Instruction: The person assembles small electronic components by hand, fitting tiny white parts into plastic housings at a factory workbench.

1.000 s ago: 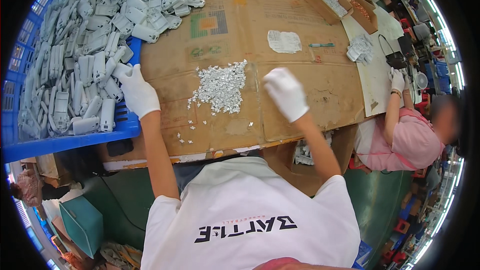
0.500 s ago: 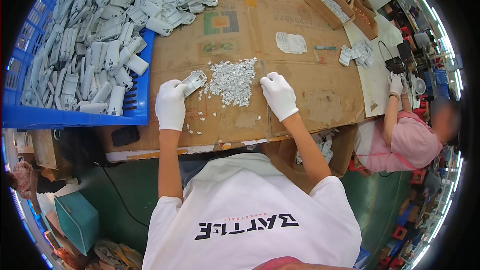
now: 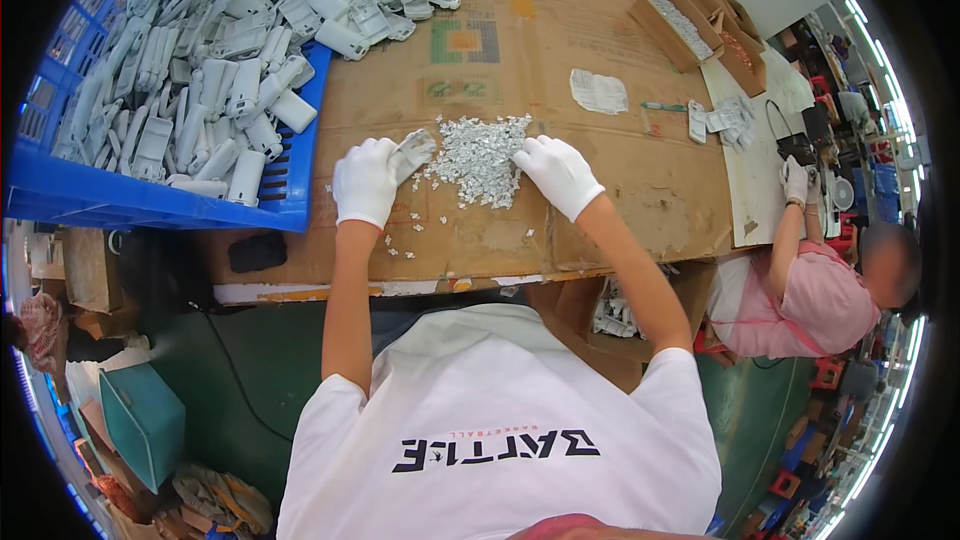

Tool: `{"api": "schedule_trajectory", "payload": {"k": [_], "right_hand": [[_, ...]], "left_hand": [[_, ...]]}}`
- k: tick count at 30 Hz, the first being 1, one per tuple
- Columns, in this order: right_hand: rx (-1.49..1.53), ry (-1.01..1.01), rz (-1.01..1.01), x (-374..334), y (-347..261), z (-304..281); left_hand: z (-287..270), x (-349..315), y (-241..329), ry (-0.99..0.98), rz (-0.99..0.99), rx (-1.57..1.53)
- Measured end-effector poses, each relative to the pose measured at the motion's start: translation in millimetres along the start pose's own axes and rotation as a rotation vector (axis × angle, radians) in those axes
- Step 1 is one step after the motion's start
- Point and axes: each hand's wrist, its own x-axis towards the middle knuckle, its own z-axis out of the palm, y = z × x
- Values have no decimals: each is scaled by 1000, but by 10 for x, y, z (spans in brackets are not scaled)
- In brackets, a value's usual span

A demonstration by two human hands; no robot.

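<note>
While gripping a grey plastic housing (image 3: 412,152) in closed fingers, the left hand (image 3: 365,180) is resting on the cardboard-covered tabletop (image 3: 640,170). The right hand (image 3: 556,172), loosely curled and empty, is touching the pile of small silver parts (image 3: 478,155); careless sweeping could be scattering pieces off the edge, away from the blue crate (image 3: 290,202) beyond

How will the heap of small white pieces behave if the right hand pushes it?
The heap of small white pieces would probably spread and scatter, since strays already lie loose on the cardboard sheet. Each piece looks tiny, so likely light and awkward for the gloved right hand.
</note>
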Motion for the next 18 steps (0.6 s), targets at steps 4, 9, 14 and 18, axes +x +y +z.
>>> {"api": "schedule_trajectory", "payload": {"k": [4,9,14,18], "right_hand": [[-91,-166,-71,35,91,-36],[257,168,199,16,-34,-131],[765,503,364,237,-888,-452],[431,547,432,228,-978,-296]], "left_hand": [[-5,-115,233,-60,-79,-844],[214,-271,634,-14,-146,-987],[117,-362,1091,104,-120,-820],[7,-406,1206,148,-145,-816]]}}
